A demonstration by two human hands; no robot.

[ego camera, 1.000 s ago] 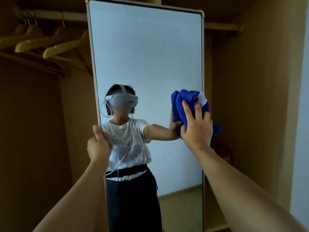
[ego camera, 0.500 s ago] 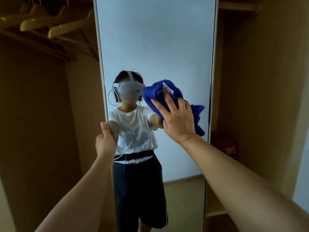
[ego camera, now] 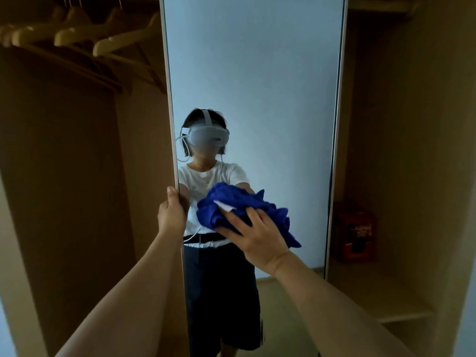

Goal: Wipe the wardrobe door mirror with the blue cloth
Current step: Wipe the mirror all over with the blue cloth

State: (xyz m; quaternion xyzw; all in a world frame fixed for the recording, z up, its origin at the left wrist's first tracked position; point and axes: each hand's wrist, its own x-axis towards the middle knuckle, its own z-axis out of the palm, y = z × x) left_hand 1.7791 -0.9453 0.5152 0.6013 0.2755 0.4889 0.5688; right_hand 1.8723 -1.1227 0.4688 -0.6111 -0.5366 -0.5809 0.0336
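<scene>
Warm tan wardrobe panels (ego camera: 77, 176) are framing the scene, their flat matte boards running up to a row of curved wooden hangers (ego camera: 85, 34) at the upper left, while a small red box (ego camera: 354, 233) is sitting on a pale shelf (ego camera: 381, 297) at the right. Between them the tall, narrow mirror (ego camera: 257, 73) is standing upright, its smooth glass edged by a thin pale frame. Against the glass at mid-height the left hand (ego camera: 172, 215) is curling round the mirror's left edge, thumb up along the frame. Beside it the right hand (ego camera: 257, 238) is pressing the blue cloth (ego camera: 231, 204), a bunched, fluffy bundle with a white tag, flat to the glass with spread fingers.
</scene>
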